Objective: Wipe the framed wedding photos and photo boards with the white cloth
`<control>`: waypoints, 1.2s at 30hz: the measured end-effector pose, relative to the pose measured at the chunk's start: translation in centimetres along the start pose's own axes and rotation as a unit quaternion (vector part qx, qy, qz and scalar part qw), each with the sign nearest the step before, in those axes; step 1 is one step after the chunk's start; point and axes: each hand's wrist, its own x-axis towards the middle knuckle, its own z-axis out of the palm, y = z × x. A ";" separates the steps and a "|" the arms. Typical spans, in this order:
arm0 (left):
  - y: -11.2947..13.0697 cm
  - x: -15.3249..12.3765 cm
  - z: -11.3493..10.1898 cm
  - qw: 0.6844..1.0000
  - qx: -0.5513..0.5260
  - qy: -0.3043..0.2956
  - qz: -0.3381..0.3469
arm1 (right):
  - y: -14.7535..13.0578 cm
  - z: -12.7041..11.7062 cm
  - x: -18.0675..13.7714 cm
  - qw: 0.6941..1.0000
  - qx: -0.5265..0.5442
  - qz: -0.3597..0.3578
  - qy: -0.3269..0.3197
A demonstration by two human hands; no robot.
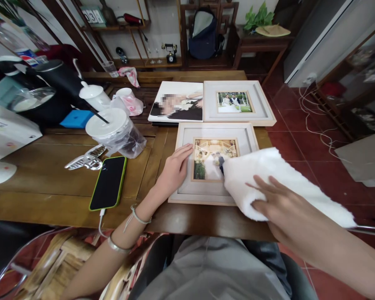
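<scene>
A white picture frame (185,189) with a wedding photo inside lies flat near the table's front edge. My left hand (175,167) rests on its left side, fingers stretched out over the mat and reaching the photo's edge. In my right hand (275,196) is a bunched white towel (253,171), pressed on the frame's right part and hiding that corner. The towel's loose end trails off to the right past the table. Behind lie a second white frame (210,98) with an outdoor photo and a white-edged photo panel (171,89).
Left of the frame are a phone (108,183) on a charging cable, a silver hair claw (87,158) and a lidded drink cup (112,129) in a plastic bag. A white teapot (95,96) and a blue box (77,119) stand farther back on the wooden table (50,154).
</scene>
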 end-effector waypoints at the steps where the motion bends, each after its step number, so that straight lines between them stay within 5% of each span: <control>1: 0.0 0.0 0.0 1.000 0.001 -0.001 0.000 | 0.1 -0.6 -0.6 1.000 0.027 -0.003 0.005; 6: -0.1 0.0 0.0 1.000 0.001 -0.008 0.003 | 4.7 -2.7 -1.8 0.990 0.116 0.018 0.072; 11: -0.3 0.0 0.0 1.000 -0.007 -0.007 0.003 | 10.4 -1.6 2.4 0.956 -0.039 0.178 0.230; 16: -0.2 0.0 0.1 1.000 0.001 0.001 0.003 | 12.5 2.5 7.6 0.991 -0.081 0.071 0.079; 20: -0.1 0.1 0.2 1.000 -0.002 0.003 0.002 | 10.8 4.1 8.1 0.995 -0.099 0.023 0.022; 25: -0.1 0.0 0.2 1.000 -0.003 0.008 0.002 | 5.3 2.3 4.5 0.995 -0.094 -0.013 -0.023; 30: -0.1 0.0 0.2 1.000 -0.003 0.010 0.003 | 0.6 0.2 -0.1 0.999 -0.011 -0.039 0.019; 36: 0.0 0.0 0.0 1.000 0.001 -0.002 -0.001 | 0.2 -0.2 -1.3 0.997 0.078 -0.015 0.016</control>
